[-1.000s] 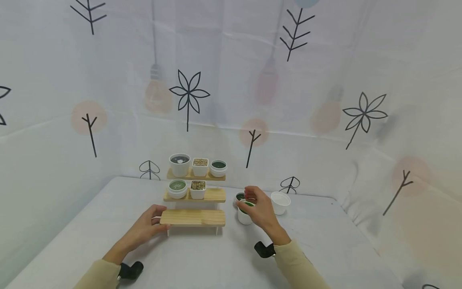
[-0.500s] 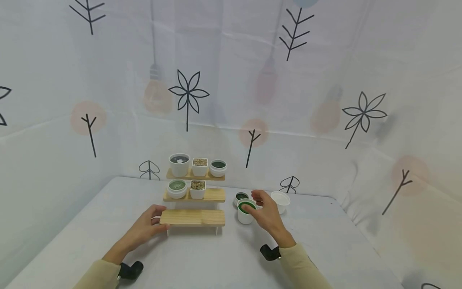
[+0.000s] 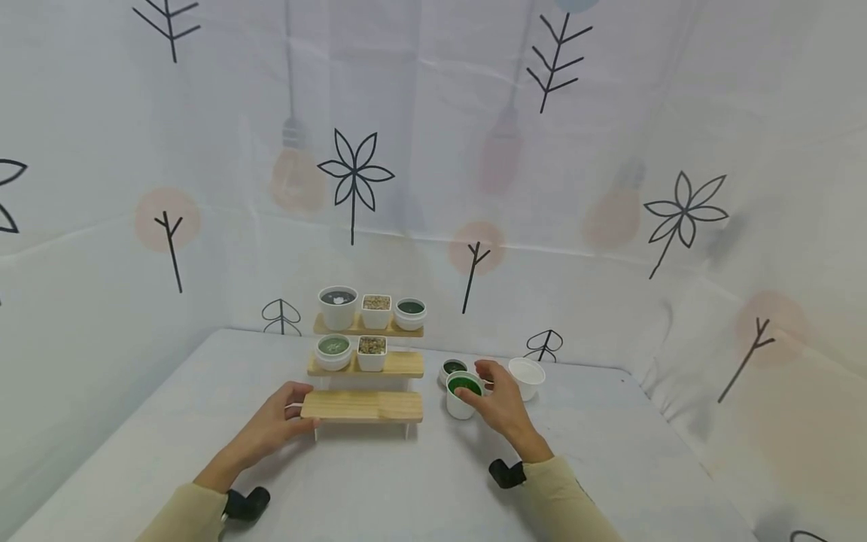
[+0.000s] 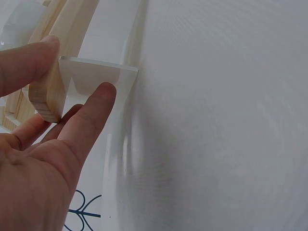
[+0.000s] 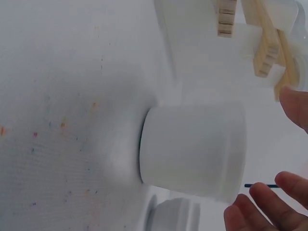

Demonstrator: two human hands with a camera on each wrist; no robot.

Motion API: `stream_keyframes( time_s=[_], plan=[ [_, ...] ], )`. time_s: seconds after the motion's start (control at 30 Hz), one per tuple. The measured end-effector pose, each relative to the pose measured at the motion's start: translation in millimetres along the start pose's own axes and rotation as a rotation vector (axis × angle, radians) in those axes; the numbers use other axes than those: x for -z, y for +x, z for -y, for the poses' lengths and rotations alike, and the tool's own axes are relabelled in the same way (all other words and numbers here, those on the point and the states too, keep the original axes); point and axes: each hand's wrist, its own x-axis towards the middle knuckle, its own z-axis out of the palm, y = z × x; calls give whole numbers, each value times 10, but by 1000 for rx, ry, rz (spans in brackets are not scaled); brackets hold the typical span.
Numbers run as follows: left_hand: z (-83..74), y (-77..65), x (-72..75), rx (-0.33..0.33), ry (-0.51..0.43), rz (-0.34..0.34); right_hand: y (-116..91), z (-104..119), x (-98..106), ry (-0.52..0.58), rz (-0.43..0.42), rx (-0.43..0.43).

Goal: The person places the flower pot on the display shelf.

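Observation:
My left hand [image 3: 271,425] grips the left end of the lowest wooden shelf [image 3: 366,406] of a tiered stand. In the left wrist view the thumb [image 4: 36,60] lies on the wood, and a finger reaches beside the translucent leg [image 4: 98,74]. My right hand [image 3: 504,403] is just right of a white pot [image 3: 459,406] with a green top, fingers spread. In the right wrist view that white pot [image 5: 192,149] stands upright on the table, and the thumb and fingertips are apart around its rim side. Any slight fingertip contact cannot be told.
On the upper shelf [image 3: 318,330] stand several white pots; the middle shelf [image 3: 406,365] bears a round pot [image 3: 333,354] and a square pot [image 3: 372,354]. A small dark-green-topped pot [image 3: 450,369] is behind the white pot. A white cup [image 3: 527,379] stands farther right. A patterned cloth hangs behind.
My right hand has moved right and slightly toward me, off the green-topped pot, uncovering more of it. My left hand keeps its place on the lowest shelf.

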Motion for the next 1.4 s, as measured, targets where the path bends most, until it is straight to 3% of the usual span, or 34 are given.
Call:
stream_keyframes(
  time_s=[1.03, 1.4],
  plan=[
    [7, 17, -5, 3, 6, -6, 8, -153, -62, -97, 122, -165],
    [14, 14, -2, 2, 10, -7, 6, -139, -61, -97, 124, -161]
  ],
)
